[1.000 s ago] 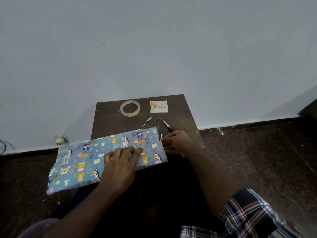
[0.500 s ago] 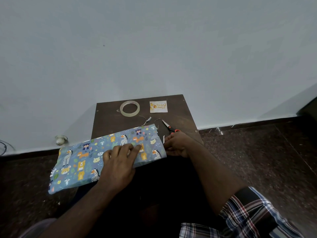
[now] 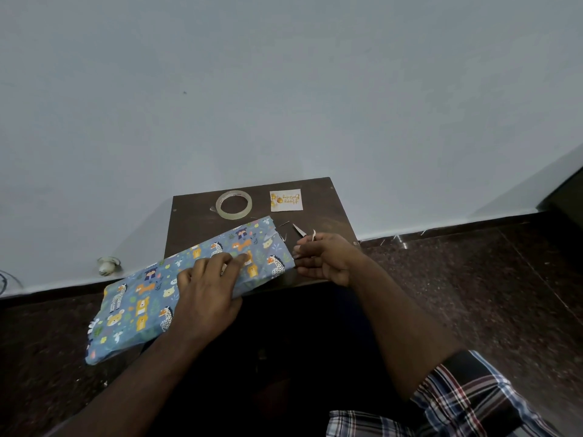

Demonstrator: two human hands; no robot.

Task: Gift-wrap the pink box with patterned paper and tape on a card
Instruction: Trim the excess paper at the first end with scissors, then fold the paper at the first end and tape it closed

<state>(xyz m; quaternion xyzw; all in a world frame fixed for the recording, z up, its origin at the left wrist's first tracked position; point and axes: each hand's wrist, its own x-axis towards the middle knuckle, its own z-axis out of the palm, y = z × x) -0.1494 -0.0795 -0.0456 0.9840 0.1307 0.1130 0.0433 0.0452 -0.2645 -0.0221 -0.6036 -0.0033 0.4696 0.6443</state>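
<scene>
Pale blue-grey wall fills the upper half of the view, with a small dark brown wooden table point(image 3: 318, 216) pushed against it above a dark speckled floor. At the left, a long flat box wrapped in blue paper printed with cartoon animals point(image 3: 142, 307) lies slanted, its left end hanging well past the table edge and its right end on the tabletop; no pink shows, so the box appears fully covered. The left hand point(image 3: 208, 288) rests flat on the parcel, fingers straight and pressing the paper down. Farther back sits a clear roll of sticky tape point(image 3: 233, 204), and to its right a small square white card with gold script point(image 3: 286, 200); the writing faces away and seems to say "Happy Birthday", though that is uncertain. A metal scissor tip point(image 3: 298, 229) pokes out beside the right hand point(image 3: 325, 258), which hovers just beside the parcel's right end with fingers curled, pinching what looks like a small strip of tape point(image 3: 314, 234). Judged from this, wrapping is nearly finished: the right end likely still needs sealing, and the card is not yet attached.
</scene>
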